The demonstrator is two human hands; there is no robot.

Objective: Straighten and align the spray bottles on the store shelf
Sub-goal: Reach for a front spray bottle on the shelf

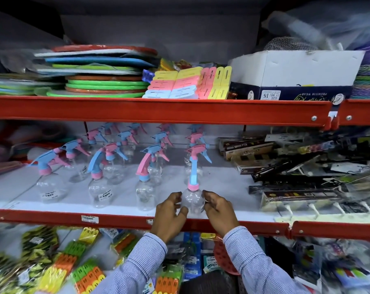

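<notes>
Several clear spray bottles with pink and blue trigger heads stand in rows on the white middle shelf (226, 200). The front right bottle (193, 199) stands upright at the shelf's front edge, its trigger pointing toward me. My left hand (169, 215) and my right hand (219, 211) cup its clear body from either side, fingers curled on it. To its left stand three more front bottles: one (145, 196) with a pink trigger, one (98, 194) with a price sticker, and one (51, 187) whose head leans left.
Black and gold boxed goods (307, 187) crowd the right of the same shelf. The red shelf lip (73, 218) runs along the front. The shelf above holds stacked plates (99, 81), pastel clips (188, 83) and a white carton (296, 75). Packets of pegs (59, 268) lie below.
</notes>
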